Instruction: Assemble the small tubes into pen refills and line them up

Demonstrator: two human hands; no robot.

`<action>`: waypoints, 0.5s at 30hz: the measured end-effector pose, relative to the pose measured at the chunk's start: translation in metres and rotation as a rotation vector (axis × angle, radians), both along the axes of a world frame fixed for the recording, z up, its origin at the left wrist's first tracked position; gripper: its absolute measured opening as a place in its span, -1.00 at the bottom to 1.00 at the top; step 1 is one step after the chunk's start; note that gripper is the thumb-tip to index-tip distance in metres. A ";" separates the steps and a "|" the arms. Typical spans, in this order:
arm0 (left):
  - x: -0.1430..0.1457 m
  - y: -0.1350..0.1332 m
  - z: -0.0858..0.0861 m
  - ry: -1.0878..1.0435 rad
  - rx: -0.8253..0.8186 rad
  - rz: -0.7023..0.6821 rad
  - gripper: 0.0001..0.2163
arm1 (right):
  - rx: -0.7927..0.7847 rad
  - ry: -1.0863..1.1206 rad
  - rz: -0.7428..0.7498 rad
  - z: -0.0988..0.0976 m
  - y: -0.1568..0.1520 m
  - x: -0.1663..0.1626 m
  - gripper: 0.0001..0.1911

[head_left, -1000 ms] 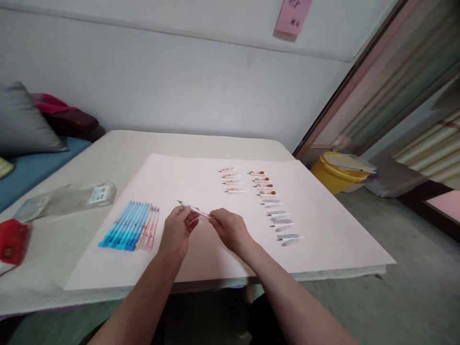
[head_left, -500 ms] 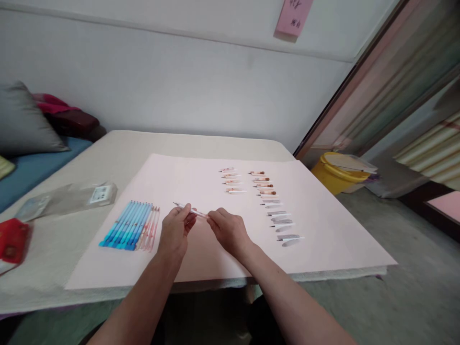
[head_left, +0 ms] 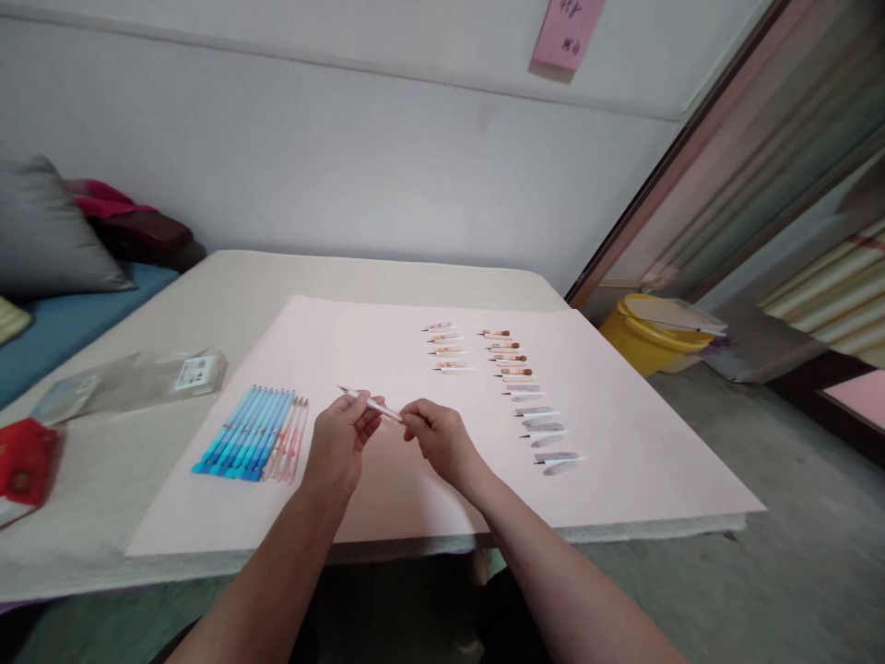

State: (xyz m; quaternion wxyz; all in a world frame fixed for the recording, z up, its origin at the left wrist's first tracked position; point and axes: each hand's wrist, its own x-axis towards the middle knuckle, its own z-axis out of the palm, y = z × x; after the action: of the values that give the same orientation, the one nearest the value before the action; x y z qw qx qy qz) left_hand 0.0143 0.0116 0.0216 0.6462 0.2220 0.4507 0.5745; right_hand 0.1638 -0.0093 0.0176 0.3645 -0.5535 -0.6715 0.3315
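A slim white and pink pen (head_left: 383, 407) is held above the pink sheet, its tip pointing up and left. My left hand (head_left: 338, 433) pinches it near the tip. At its rear end, my right hand (head_left: 437, 433) has its thumb and fingers closed on the pen. Left of my hands lies a row of blue pens (head_left: 245, 433), with several clear pink pens (head_left: 286, 441) beside them. Pen parts lie apart on the right: brown-topped pieces (head_left: 508, 359), grey pieces (head_left: 546, 427) and pinkish pieces (head_left: 446, 350), alongside thin white refills.
The pink sheet (head_left: 622, 452) covers much of the table (head_left: 373, 277). A clear plastic wrapper (head_left: 138, 387) and a red object (head_left: 26, 464) lie at the left. A yellow bucket (head_left: 636, 341) stands on the floor beyond the right edge.
The pen has shifted slightly to the right between my hands. The right hand's fingers have moved a little at its rear end. The laid-out pens and parts look unchanged.
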 end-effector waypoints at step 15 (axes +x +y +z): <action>0.000 0.000 0.002 0.002 -0.001 -0.004 -0.81 | -0.054 0.091 -0.057 -0.002 0.001 -0.005 -0.91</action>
State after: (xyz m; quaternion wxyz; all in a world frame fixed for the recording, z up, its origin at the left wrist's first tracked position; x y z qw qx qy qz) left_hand 0.0147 0.0117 0.0234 0.6469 0.2230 0.4513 0.5728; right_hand 0.1588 -0.0088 0.0157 0.3888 -0.5664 -0.6290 0.3639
